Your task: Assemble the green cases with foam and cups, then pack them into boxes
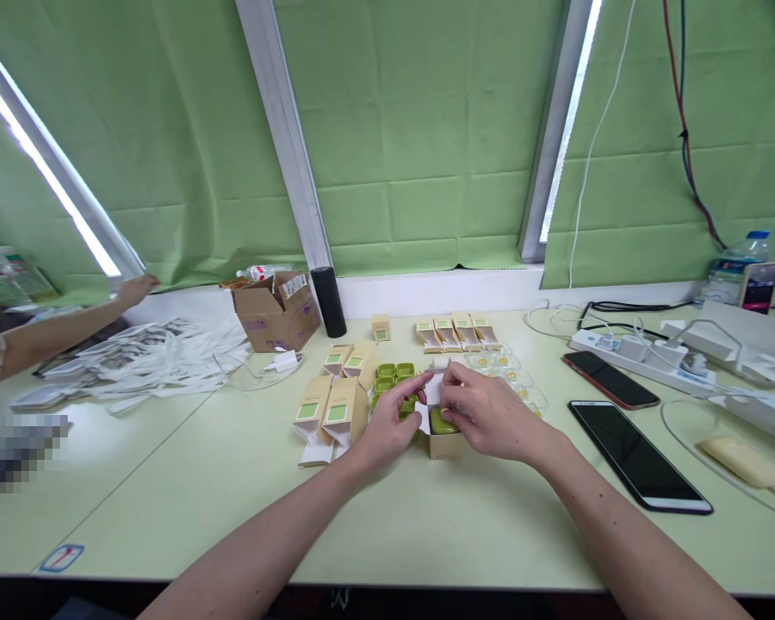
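Observation:
A small kraft-coloured box [447, 446] stands in front of me with its white inner flaps raised. Inside its top sits a green square container [443, 421]. My left hand [391, 426] is at the box's left side, thumb and index finger apart, close to a white flap. My right hand [484, 409] is bent over the right side, fingers curled together at the flap and the green container; what they pinch is hidden. Behind my left hand are several green square containers [386, 384], partly covered. Kraft boxes with open flaps [342, 413] stand to the left.
Several kraft boxes [455, 332] and clear plastic pieces [510, 375] lie farther back. Two phones [639, 456] and a power strip [646, 357] are on the right. A cardboard box [277, 319], a black cylinder [329, 301] and white straps [161, 353] are leftward, near another person's arm [71, 320].

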`<state>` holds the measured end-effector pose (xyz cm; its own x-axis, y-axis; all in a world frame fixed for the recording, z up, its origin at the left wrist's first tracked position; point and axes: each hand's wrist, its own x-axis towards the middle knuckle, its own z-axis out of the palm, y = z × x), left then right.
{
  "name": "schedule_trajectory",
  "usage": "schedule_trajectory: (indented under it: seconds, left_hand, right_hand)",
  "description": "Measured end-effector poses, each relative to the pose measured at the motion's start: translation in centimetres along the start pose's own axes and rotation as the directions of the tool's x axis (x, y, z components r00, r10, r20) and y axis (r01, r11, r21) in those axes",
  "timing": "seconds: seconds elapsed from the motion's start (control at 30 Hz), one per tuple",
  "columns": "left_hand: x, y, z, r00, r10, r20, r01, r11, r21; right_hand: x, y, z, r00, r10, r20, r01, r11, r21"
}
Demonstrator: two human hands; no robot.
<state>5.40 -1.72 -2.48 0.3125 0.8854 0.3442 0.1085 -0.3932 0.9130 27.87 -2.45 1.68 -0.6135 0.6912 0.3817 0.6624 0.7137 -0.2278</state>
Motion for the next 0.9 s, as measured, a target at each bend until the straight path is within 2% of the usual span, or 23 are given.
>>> schedule_trajectory:
  seconds: [0.37,0.57,0.77,0.9]
  left_hand:
    - [0.1,0.1,0.1,1.0,0.001,0.017,-0.001,1.0,0.018]
    - [0.1,-0.1,0.0,1.0,-0.015,0.007,0.015,1.0,0.0]
    - [0.0,-0.2,0.0,1.0,-0.025,0.001,0.025,1.0,-0.011]
    - [0.0,0.0,-0.1,0.999,-0.05,-0.006,0.05,0.998,-0.035]
  right_hand:
    - [0.4,0.0,0.8,0.999,0.033,0.037,-0.032,0.999,-0.036]
    - [0.3,0.2,0.3,0.999,0.034,0.004,-0.035,0.999,0.037]
    - [0.4,1.8,-0.7,0.971,0.212,-0.108,-0.197,0.971,0.133]
    - [0.1,3.2,-1.1,0.953,0.302,-0.026,-0.291,0.937,0.193]
